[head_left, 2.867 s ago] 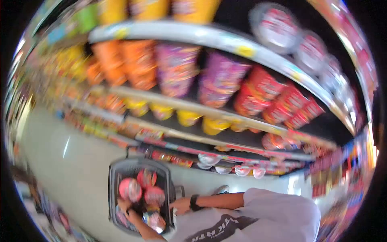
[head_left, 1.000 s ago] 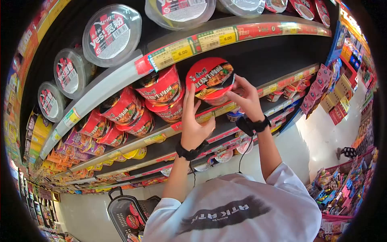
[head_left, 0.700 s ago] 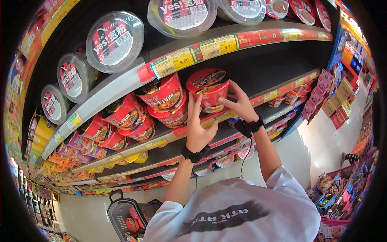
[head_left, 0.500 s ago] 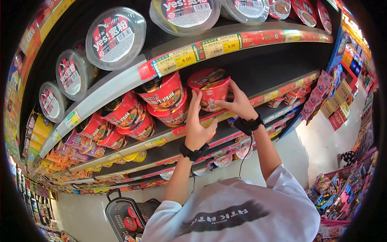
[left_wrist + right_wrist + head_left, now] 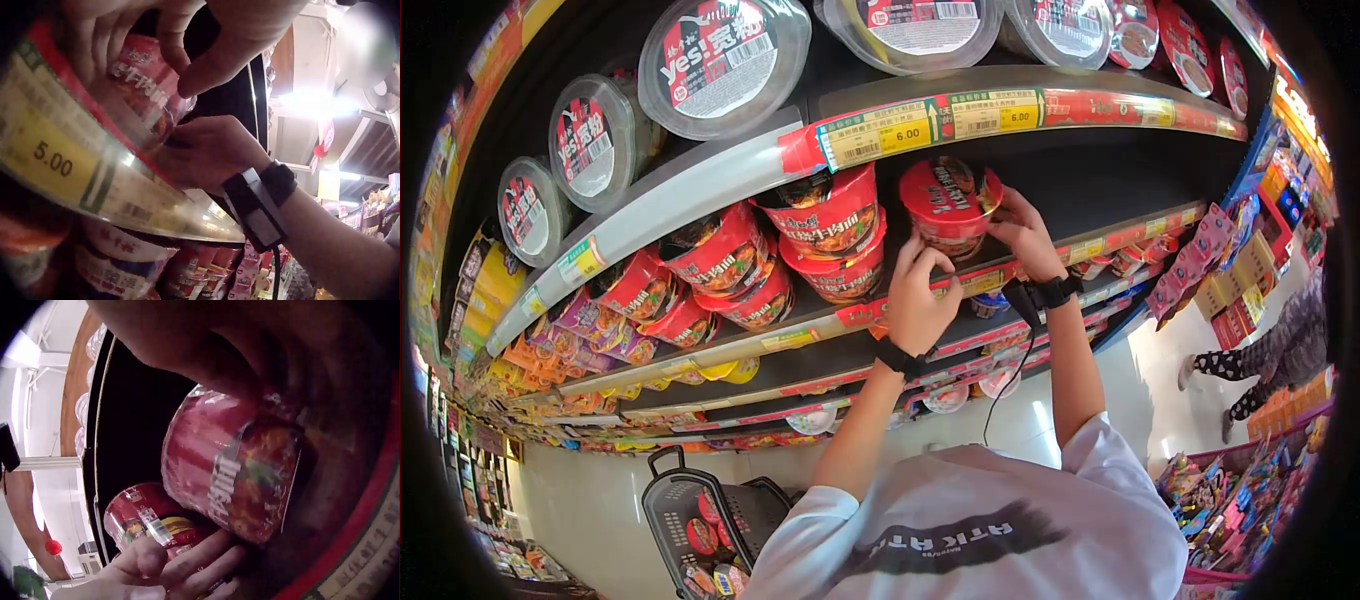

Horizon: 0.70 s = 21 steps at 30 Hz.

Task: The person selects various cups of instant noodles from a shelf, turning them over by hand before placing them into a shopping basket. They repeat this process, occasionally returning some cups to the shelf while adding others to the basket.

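Observation:
A red instant noodle bowl point(image 5: 949, 207) stands at the shelf's front edge, its printed lid facing up and toward me. My right hand point(image 5: 1025, 240) holds its right side, thumb in front and fingers reaching behind. My left hand point(image 5: 923, 300) is at its lower left, fingertips right at the bowl's side, its index finger and thumb bent loosely. In the right wrist view, the left hand's fingers point(image 5: 206, 565) extend along the bowl's base. The left wrist view has the bowl point(image 5: 147, 81) behind the price strip, between both hands.
Stacked red noodle bowls point(image 5: 830, 235) stand left of the held one. Clear-lidded tubs point(image 5: 725, 60) line the shelf above, over a price rail point(image 5: 960, 120). Below left sits a grey basket point(image 5: 745, 505) with bowls inside. Another person's legs point(image 5: 1250, 370) show at right.
Both hands were in the basket at first. They then held the bowl up with its lid tilted to me, lowered it upright, and turned it slightly. The left fingers have bent; a person appears at right.

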Each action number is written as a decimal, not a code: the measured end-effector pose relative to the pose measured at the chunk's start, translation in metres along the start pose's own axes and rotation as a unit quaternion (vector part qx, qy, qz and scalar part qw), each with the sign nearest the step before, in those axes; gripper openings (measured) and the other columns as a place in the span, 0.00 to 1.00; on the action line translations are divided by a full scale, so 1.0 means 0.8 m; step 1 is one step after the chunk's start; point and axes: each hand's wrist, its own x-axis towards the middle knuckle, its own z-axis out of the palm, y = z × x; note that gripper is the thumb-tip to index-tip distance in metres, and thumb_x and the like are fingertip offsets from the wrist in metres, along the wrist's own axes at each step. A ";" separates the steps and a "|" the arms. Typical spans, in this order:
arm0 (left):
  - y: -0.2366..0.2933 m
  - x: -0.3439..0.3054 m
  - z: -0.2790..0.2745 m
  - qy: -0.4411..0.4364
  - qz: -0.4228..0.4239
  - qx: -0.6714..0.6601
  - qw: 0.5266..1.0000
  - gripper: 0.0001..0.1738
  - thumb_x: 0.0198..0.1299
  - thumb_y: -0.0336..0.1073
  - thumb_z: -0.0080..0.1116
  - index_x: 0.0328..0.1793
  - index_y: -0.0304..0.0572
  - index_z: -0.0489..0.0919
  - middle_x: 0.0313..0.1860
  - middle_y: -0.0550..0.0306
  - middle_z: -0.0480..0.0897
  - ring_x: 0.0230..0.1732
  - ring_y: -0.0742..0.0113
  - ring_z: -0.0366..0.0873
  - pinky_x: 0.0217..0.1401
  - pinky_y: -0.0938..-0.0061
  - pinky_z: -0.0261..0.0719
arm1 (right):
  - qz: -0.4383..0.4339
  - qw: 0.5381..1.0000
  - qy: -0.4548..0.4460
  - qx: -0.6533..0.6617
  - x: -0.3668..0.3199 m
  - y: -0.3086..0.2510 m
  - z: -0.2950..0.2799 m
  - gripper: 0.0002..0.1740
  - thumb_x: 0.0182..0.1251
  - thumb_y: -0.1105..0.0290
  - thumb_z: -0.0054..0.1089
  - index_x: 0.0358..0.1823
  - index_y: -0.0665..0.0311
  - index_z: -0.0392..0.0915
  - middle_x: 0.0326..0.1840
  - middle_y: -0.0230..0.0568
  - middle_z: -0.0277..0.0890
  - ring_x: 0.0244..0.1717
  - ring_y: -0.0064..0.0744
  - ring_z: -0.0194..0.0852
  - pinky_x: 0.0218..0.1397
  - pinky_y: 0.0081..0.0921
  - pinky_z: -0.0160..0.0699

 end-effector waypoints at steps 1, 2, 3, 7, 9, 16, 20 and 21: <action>0.002 -0.003 -0.001 -0.018 -0.022 -0.010 1.000 0.10 0.48 0.26 0.66 0.35 0.40 0.76 0.66 0.34 0.73 0.73 0.40 0.66 0.70 0.59 0.68 | 0.012 1.000 0.018 0.015 0.001 0.006 -0.005 0.48 0.55 0.81 0.63 0.79 0.65 0.51 0.66 0.47 0.70 0.67 0.37 0.67 0.70 0.32 0.67; 0.004 -0.005 -0.002 -0.037 -0.043 -0.019 0.998 0.10 0.47 0.26 0.66 0.35 0.40 0.76 0.66 0.33 0.72 0.72 0.40 0.67 0.69 0.59 0.68 | 0.023 0.999 0.037 0.031 0.001 0.004 -0.002 0.49 0.55 0.81 0.62 0.79 0.65 0.50 0.67 0.47 0.70 0.68 0.38 0.67 0.70 0.32 0.66; 0.004 -0.006 -0.003 -0.057 -0.065 -0.029 0.996 0.11 0.47 0.26 0.67 0.35 0.40 0.76 0.67 0.33 0.72 0.72 0.40 0.68 0.69 0.59 0.69 | 0.015 0.998 0.040 0.036 -0.001 0.001 0.002 0.48 0.56 0.80 0.62 0.79 0.65 0.51 0.67 0.47 0.69 0.68 0.38 0.66 0.71 0.32 0.65; -0.011 0.015 -0.008 -0.015 -0.029 0.040 0.999 0.09 0.45 0.26 0.66 0.32 0.40 0.76 0.71 0.29 0.67 0.71 0.39 0.68 0.70 0.57 0.68 | -0.015 0.999 0.032 -0.018 -0.010 -0.009 0.021 0.45 0.59 0.75 0.64 0.78 0.66 0.53 0.70 0.48 0.67 0.70 0.37 0.64 0.73 0.32 0.61; -0.014 0.019 -0.010 -0.041 -0.025 0.031 0.998 0.09 0.45 0.25 0.66 0.32 0.40 0.77 0.72 0.28 0.65 0.73 0.38 0.66 0.71 0.57 0.67 | -0.030 0.997 0.016 -0.068 -0.011 -0.013 0.025 0.44 0.61 0.70 0.66 0.78 0.66 0.54 0.71 0.48 0.66 0.70 0.37 0.63 0.73 0.32 0.60; 0.019 0.003 -0.013 -0.040 -0.051 0.043 0.997 0.09 0.45 0.25 0.66 0.33 0.42 0.79 0.71 0.33 0.68 0.73 0.38 0.66 0.72 0.57 0.67 | 0.023 1.000 -0.016 -0.001 -0.006 -0.020 0.024 0.41 0.69 0.61 0.64 0.77 0.68 0.56 0.72 0.45 0.65 0.73 0.33 0.59 0.76 0.31 0.55; 0.032 -0.013 -0.018 -0.011 -0.034 0.061 0.997 0.08 0.49 0.28 0.67 0.35 0.42 0.80 0.65 0.35 0.71 0.67 0.39 0.71 0.69 0.56 0.69 | 0.046 0.997 -0.056 0.004 -0.007 -0.033 0.031 0.38 0.74 0.58 0.55 0.78 0.68 0.53 0.75 0.44 0.62 0.74 0.31 0.59 0.78 0.30 0.53; 0.036 -0.016 -0.022 -0.017 -0.045 0.072 0.996 0.08 0.50 0.30 0.68 0.36 0.42 0.80 0.65 0.34 0.71 0.67 0.39 0.72 0.67 0.56 0.70 | 0.053 0.996 -0.067 0.018 -0.006 -0.031 0.031 0.37 0.74 0.59 0.55 0.77 0.69 0.54 0.74 0.44 0.63 0.74 0.31 0.59 0.77 0.29 0.53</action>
